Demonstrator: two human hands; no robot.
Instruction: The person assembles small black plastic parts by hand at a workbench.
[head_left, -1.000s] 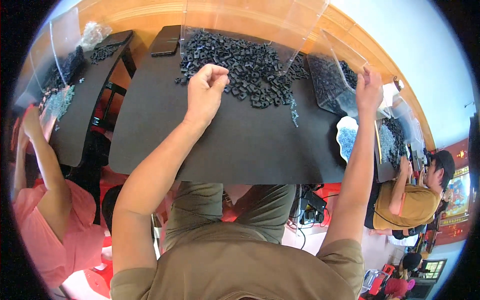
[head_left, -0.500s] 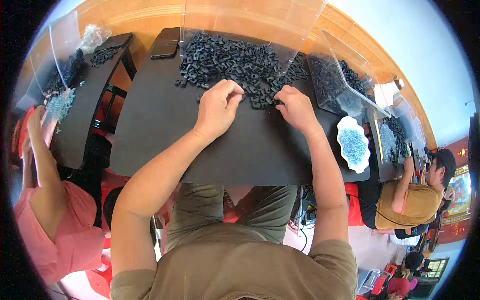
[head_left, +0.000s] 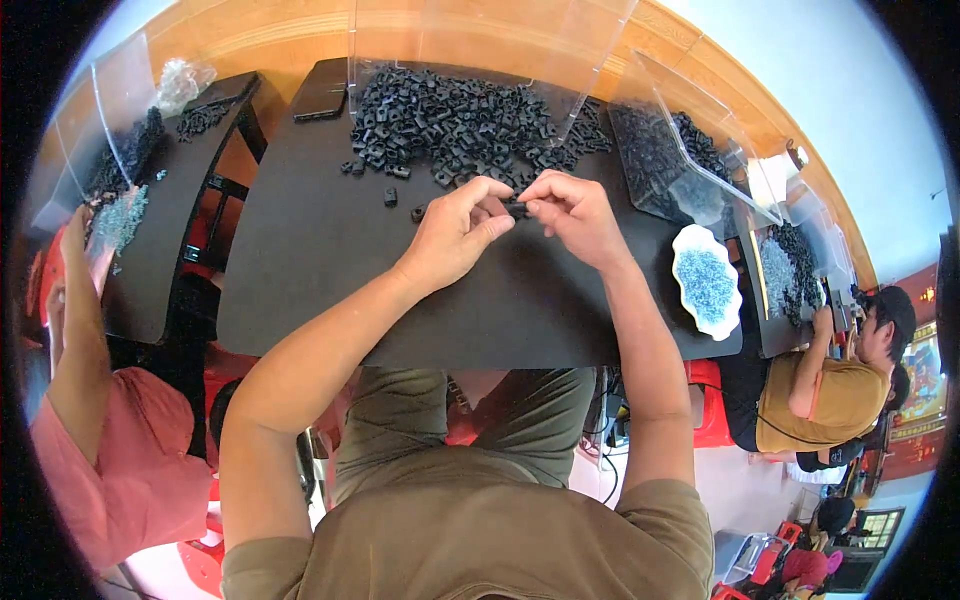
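Note:
Both my hands meet over the dark table, just in front of a heap of small black plastic pieces (head_left: 450, 115). My left hand (head_left: 458, 225) is closed, thumb and fingers pinched on a small black plastic piece (head_left: 516, 209). My right hand (head_left: 572, 213) pinches at the other side of that piece, its fingertips almost touching the left ones. The fingers partly cover the piece, so its exact shape is hidden. One loose black piece (head_left: 390, 197) lies left of my left hand, and another (head_left: 418, 213) lies right beside it.
A white scalloped dish (head_left: 722, 325) of small clear-blue bits stands at the right. Clear plastic panels (head_left: 490, 40) rise behind the heap; a clear bin (head_left: 690, 180) of black pieces is right of it. A dark phone-like slab (head_left: 320, 103) lies far left. People work at both side tables.
My hands have come together from apart at the heap's near edge, the right moving left, and now share a small black piece. A few loose pieces now show left of my left hand.

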